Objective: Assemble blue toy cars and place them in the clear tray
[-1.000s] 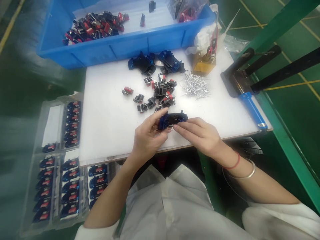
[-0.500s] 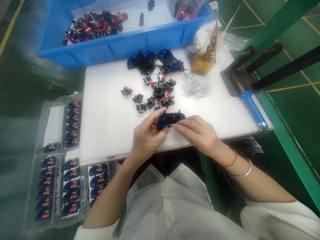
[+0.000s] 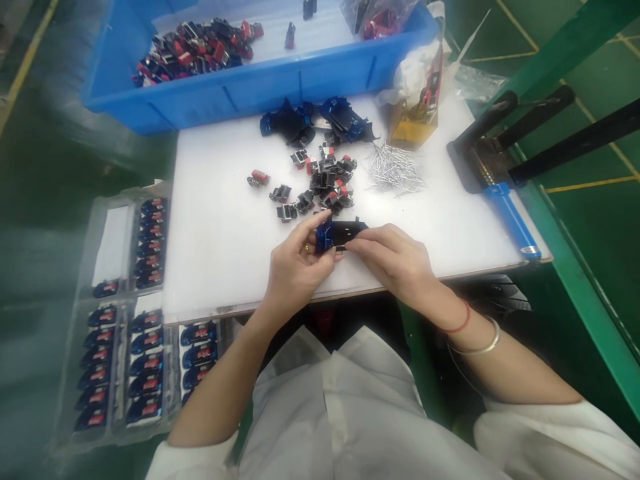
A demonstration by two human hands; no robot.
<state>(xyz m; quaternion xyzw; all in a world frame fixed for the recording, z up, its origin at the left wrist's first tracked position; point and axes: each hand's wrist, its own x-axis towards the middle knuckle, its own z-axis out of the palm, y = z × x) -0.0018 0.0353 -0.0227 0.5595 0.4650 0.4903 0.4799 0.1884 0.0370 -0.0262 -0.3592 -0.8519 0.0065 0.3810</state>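
Both hands hold a small dark blue toy car body (image 3: 341, 235) just above the white work surface, its underside facing up. My left hand (image 3: 297, 263) grips its blue left end, with the thumb across the top. My right hand (image 3: 393, 257) pinches the other end, fingertips at a small metal part in the middle. Beyond the hands lies a loose heap of black and red small parts (image 3: 327, 183). Two more blue car bodies (image 3: 305, 123) rest behind it, and a scatter of steel pins (image 3: 395, 169) lies to the right.
The white table (image 3: 215, 253) ends just beyond my hands. A blue crate (image 3: 225, 97) of black-and-red parts stands behind it, and a clear tray (image 3: 120, 313) of blue cars sits at left. A hand press (image 3: 480, 150) with long black handles and a paper bag (image 3: 413, 130) stand at right.
The car body has turned slightly towards level in my hands. My right fingers now cover more of its right end. The whole view has shifted a little with my head.
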